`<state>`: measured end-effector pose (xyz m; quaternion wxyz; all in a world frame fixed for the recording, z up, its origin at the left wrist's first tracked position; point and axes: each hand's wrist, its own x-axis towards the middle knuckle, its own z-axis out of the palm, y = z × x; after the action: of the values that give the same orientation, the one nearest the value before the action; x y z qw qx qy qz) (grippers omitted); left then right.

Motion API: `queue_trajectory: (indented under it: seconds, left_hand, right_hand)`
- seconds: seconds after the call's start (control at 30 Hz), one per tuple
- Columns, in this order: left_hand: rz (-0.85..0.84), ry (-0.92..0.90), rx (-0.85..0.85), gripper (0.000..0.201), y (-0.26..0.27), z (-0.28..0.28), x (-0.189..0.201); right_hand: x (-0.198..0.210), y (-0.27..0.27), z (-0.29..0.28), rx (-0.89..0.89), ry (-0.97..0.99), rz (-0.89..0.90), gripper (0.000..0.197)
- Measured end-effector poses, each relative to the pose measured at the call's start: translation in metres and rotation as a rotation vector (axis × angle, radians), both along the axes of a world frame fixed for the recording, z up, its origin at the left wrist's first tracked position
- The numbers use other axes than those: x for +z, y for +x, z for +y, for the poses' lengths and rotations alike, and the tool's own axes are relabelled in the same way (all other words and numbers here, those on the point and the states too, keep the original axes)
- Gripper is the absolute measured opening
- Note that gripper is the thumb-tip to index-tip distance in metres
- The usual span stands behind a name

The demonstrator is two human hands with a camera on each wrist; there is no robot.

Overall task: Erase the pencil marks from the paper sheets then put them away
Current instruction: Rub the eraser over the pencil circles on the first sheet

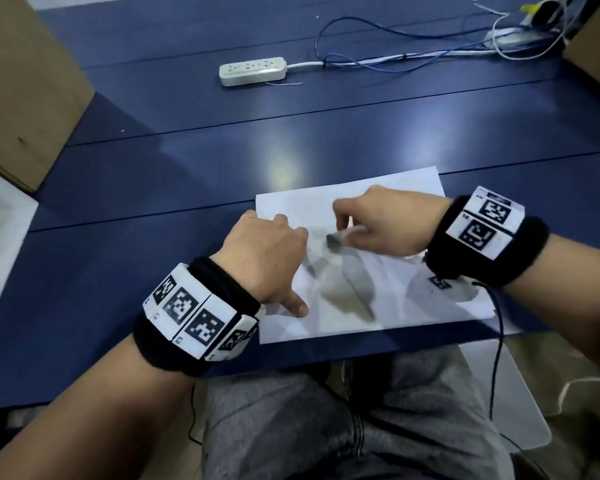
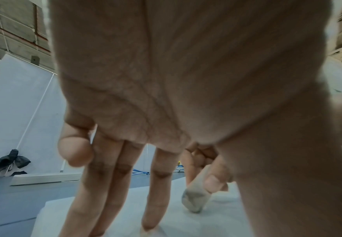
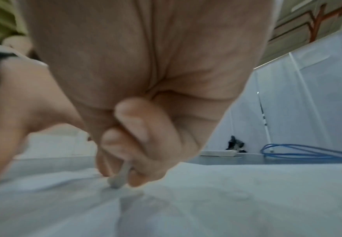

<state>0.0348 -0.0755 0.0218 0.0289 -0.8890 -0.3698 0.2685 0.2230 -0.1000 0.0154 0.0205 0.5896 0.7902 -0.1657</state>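
A white paper sheet [image 1: 395,299] lies on the blue table [image 1: 153,202] near its front edge. My left hand [image 1: 267,258] presses down on the sheet's left part with straight fingers [image 2: 158,184] and the thumb spread toward me. My right hand [image 1: 378,220] pinches a small white eraser [image 1: 336,239] with a grey, dirty tip. In the left wrist view the eraser [image 2: 194,198] touches the paper [image 2: 186,224]. In the right wrist view the eraser [image 3: 118,178] pokes out below curled fingers [image 3: 141,128] onto the paper [image 3: 227,200]. Any pencil marks are blurred and hard to tell from the shadows.
A white power strip [image 1: 253,71] and blue cables [image 1: 378,53] lie at the far side of the table. Cardboard boxes [image 1: 25,81] stand at the left and far right. A clear plastic sheet [image 1: 510,403] hangs off the table edge by my lap.
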Motion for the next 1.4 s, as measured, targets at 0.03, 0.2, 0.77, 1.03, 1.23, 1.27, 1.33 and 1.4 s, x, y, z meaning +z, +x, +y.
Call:
queue_trajectory:
  seconds: [0.03,0.2,0.77,1.03,1.23,1.27,1.33,1.4]
  left_hand:
    - [-0.001,0.003,0.0,0.091,0.0,0.0,0.0]
    - [-0.015,-0.001,0.002,0.092,-0.001,0.0,-0.001]
    - [-0.009,0.001,0.011,0.093,-0.001,-0.001,-0.001]
    - [-0.026,-0.009,0.024,0.092,-0.002,0.001,-0.003]
    - [-0.013,-0.003,0.019,0.093,-0.002,0.001,-0.004]
    - [-0.014,-0.006,0.02,0.093,-0.002,0.001,-0.004]
    - [-0.022,-0.01,0.024,0.093,-0.002,0.002,-0.005]
    - [-0.019,-0.012,0.023,0.093,-0.002,0.002,-0.005]
  right_hand:
    - [0.0,0.003,0.002,-0.022,0.018,-0.018,0.021]
    - [0.003,-0.006,-0.031,0.24,-0.374,0.138,0.011]
    - [0.003,0.005,-0.011,-0.021,-0.058,-0.005,0.022]
    - [-0.001,0.003,-0.035,0.197,-0.262,0.132,0.01]
    - [0.003,0.013,-0.017,0.012,-0.071,0.047,0.018]
    - [0.002,0.011,-0.025,0.079,-0.14,0.081,0.014]
    - [-0.001,0.004,-0.042,0.178,-0.305,0.142,0.012]
    - [-0.003,0.002,-0.049,0.189,-0.343,0.152,0.011]
